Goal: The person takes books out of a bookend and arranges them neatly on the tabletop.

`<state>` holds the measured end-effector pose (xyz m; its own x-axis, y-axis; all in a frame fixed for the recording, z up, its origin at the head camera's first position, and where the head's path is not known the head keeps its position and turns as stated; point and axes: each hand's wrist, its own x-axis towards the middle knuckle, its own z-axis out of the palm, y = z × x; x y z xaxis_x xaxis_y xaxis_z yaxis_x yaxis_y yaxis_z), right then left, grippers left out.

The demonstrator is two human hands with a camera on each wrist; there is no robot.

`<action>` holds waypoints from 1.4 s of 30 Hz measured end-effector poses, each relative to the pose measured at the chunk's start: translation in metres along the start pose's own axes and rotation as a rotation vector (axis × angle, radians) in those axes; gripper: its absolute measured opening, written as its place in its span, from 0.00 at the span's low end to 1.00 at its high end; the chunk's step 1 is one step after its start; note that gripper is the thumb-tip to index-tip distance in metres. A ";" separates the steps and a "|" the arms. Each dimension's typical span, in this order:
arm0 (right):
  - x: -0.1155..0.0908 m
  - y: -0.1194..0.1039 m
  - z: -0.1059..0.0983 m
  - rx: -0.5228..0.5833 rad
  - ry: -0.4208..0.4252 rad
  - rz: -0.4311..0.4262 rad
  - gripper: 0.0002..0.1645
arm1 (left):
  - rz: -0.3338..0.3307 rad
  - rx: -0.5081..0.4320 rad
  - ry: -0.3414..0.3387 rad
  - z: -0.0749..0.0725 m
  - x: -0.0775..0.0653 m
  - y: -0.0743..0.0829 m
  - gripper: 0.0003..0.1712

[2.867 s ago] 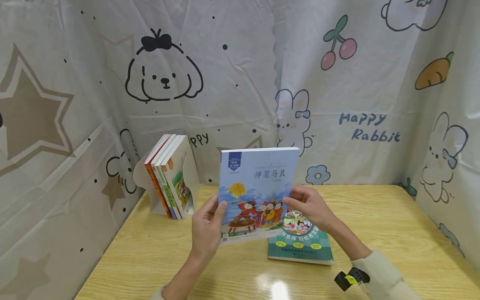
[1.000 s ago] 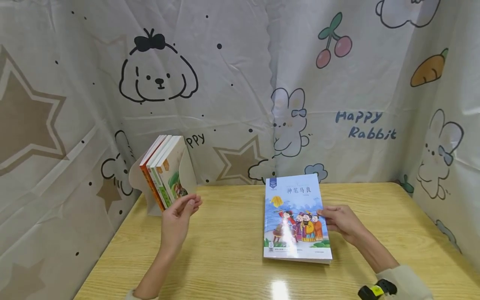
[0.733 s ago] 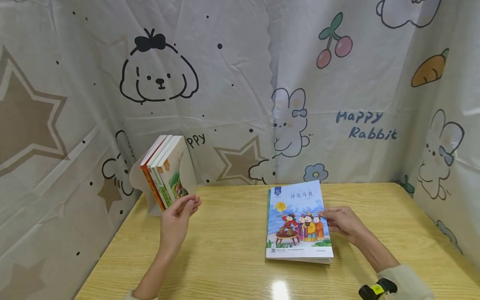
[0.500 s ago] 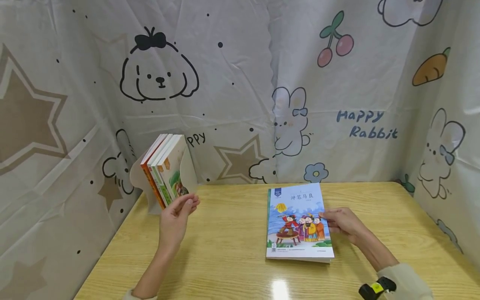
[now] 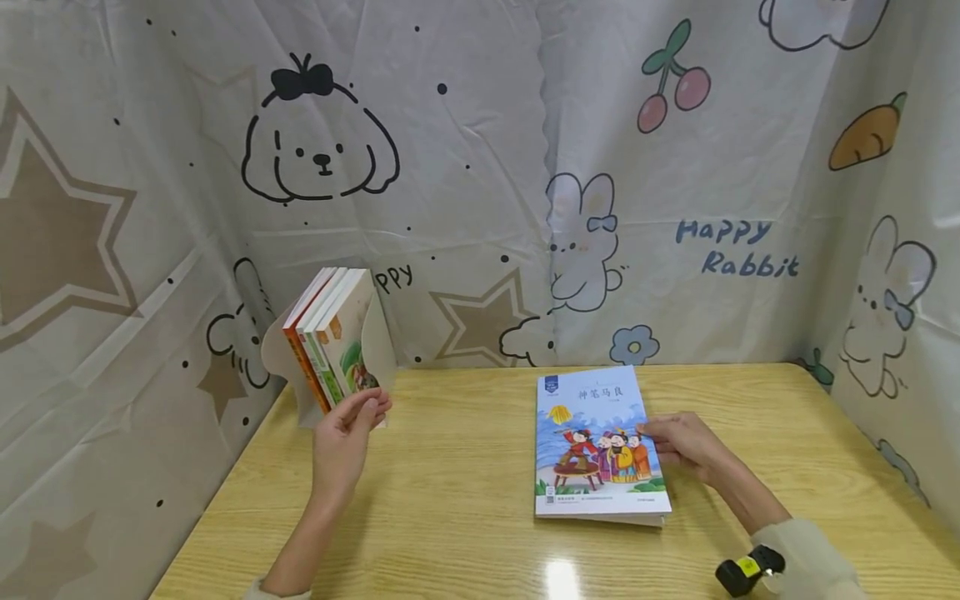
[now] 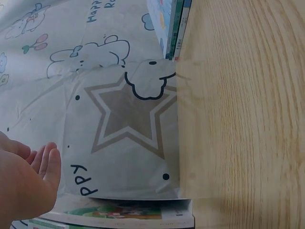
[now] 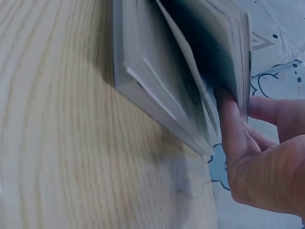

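Note:
A blue picture-covered book lies over another book on the table, and its right side is lifted a little off the lower one. My right hand pinches that side; in the right wrist view, the thumb and fingers are on either side of the upper book. My left hand hovers in front of a row of upright books, fingers loosely curled and holding nothing. The head view shows almost nothing of the lower book.
A pale book holder keeps the several upright books leaning at the back left of the wooden table. Behind the table hangs a printed cloth, which also closes off both sides. A black strap sits at my right sleeve.
Earlier both hands held the blue book up in front of a green book. It has come down to the right onto that one. My left hand has let go and moved left.

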<state>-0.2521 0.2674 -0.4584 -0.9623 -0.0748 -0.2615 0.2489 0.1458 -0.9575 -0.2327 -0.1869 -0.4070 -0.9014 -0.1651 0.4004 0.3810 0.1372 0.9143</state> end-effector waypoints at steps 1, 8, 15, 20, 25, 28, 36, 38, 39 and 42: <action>0.000 0.000 0.000 -0.014 0.002 0.002 0.25 | -0.005 0.005 0.005 -0.001 0.000 0.000 0.14; 0.003 0.004 0.000 -0.114 0.004 0.052 0.22 | -0.046 0.055 0.041 -0.008 0.003 -0.001 0.16; 0.003 0.003 -0.001 -0.233 0.000 0.073 0.22 | -0.023 0.056 0.070 -0.012 0.004 0.015 0.13; 0.003 0.003 -0.002 -0.387 0.052 0.078 0.20 | -0.023 0.111 0.149 -0.018 0.010 0.009 0.15; 0.005 0.003 -0.002 -0.518 0.086 0.070 0.19 | -0.012 0.267 0.299 -0.029 0.024 -0.008 0.18; 0.006 0.003 -0.002 -0.525 0.081 0.075 0.19 | -0.010 0.278 0.349 -0.035 0.034 -0.013 0.22; 0.004 0.003 0.000 -0.494 0.088 0.074 0.18 | -0.094 0.275 0.267 -0.047 0.057 -0.030 0.33; 0.003 0.003 0.000 -0.485 0.089 0.076 0.17 | -0.100 0.303 0.252 -0.049 0.060 -0.035 0.31; 0.003 0.003 0.000 -0.484 0.088 0.073 0.17 | -0.104 0.314 0.247 -0.050 0.062 -0.037 0.30; 0.003 0.003 -0.001 -0.485 0.104 0.061 0.16 | -0.125 0.339 0.226 -0.053 0.067 -0.043 0.27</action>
<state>-0.2542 0.2684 -0.4617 -0.9597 0.0435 -0.2777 0.2489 0.5904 -0.7678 -0.2984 -0.2555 -0.4164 -0.8543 -0.4056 0.3251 0.1479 0.4099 0.9001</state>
